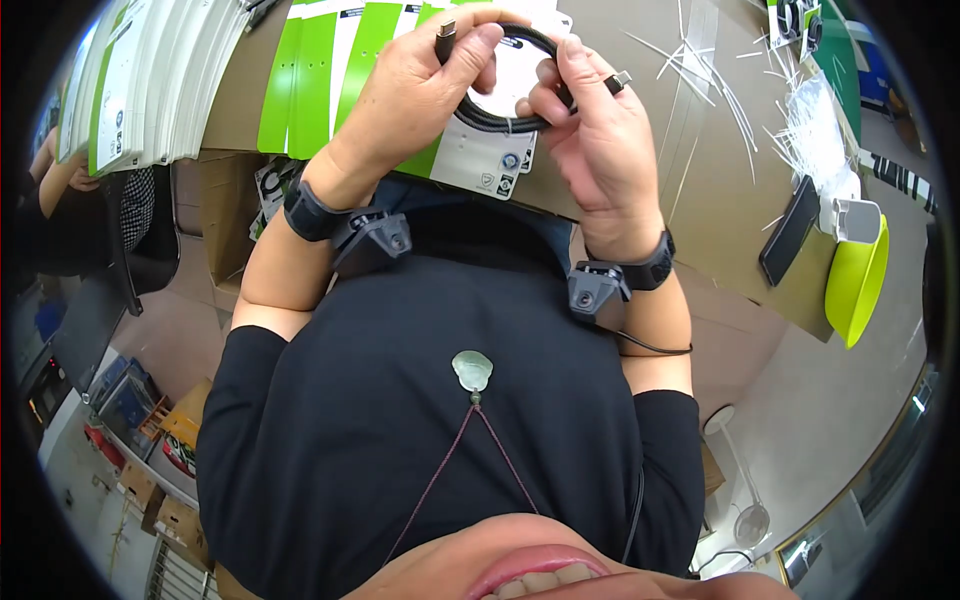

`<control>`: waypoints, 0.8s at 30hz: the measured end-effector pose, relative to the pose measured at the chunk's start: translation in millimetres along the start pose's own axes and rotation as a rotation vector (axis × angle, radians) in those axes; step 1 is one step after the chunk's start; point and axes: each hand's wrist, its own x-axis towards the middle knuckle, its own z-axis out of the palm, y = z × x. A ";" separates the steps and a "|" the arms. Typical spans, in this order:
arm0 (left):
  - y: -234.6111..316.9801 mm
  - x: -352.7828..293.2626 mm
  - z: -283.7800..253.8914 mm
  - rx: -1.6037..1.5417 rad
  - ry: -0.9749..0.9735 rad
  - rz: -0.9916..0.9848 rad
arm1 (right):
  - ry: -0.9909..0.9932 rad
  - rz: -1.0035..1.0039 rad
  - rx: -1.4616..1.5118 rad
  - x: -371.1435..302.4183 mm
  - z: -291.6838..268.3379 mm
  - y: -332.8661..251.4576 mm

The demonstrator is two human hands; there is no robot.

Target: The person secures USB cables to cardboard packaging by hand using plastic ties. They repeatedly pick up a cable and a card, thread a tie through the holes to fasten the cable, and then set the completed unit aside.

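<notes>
A black braided cable [484, 122], wound into a ring, is held up between both hands over the near side of the table. My left hand [425, 85] closes on the ring's left side, its thumb pressed against the fingers. One metal-tipped connector [446, 40] pokes up by that hand. On the ring's right side, my right hand [605, 140] pinches the cable between thumb and curled fingers. The other connector [619, 82] sticks out beyond its thumb. Under the ring lie green and white cardboard cards [470, 165], overlapping in a row.
At the left stands a thick stack of similar cards [175, 85]. White plastic ties [695, 60] lie scattered to the right, near a clear bag of more ties [815, 125]. A black phone [790, 232] and a yellow-green scoop-shaped container [857, 285] are by the right edge. Another person [70, 190] sits far left.
</notes>
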 end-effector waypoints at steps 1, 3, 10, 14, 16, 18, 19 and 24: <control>-1.5 -2.1 0.0 -0.003 -0.004 -0.010 | 0.038 0.007 -0.036 -4.5 3.2 -3.2; -4.1 -1.1 -0.3 0.303 0.030 0.111 | 0.085 0.018 -0.075 -12.7 1.8 -5.3; -25.2 -2.7 -2.7 0.885 0.172 0.403 | 0.156 0.054 -0.082 -30.1 -18.1 -15.4; -23.9 -1.8 -3.0 0.810 0.149 0.334 | 0.112 0.061 -0.091 -24.7 -23.9 -14.1; -18.9 -2.9 -2.4 0.646 0.116 0.235 | 0.119 0.046 -0.145 -21.5 -20.8 -10.8; -17.8 -4.5 -4.0 0.614 0.113 0.218 | 0.136 0.009 -0.254 -18.4 -16.2 -6.7; -17.5 -5.1 -5.1 0.582 0.108 0.203 | 0.137 0.010 -0.256 -15.3 -14.2 -4.8; -16.6 -5.3 -7.5 0.443 0.108 0.137 | 0.009 0.012 -0.201 2.8 -2.3 8.9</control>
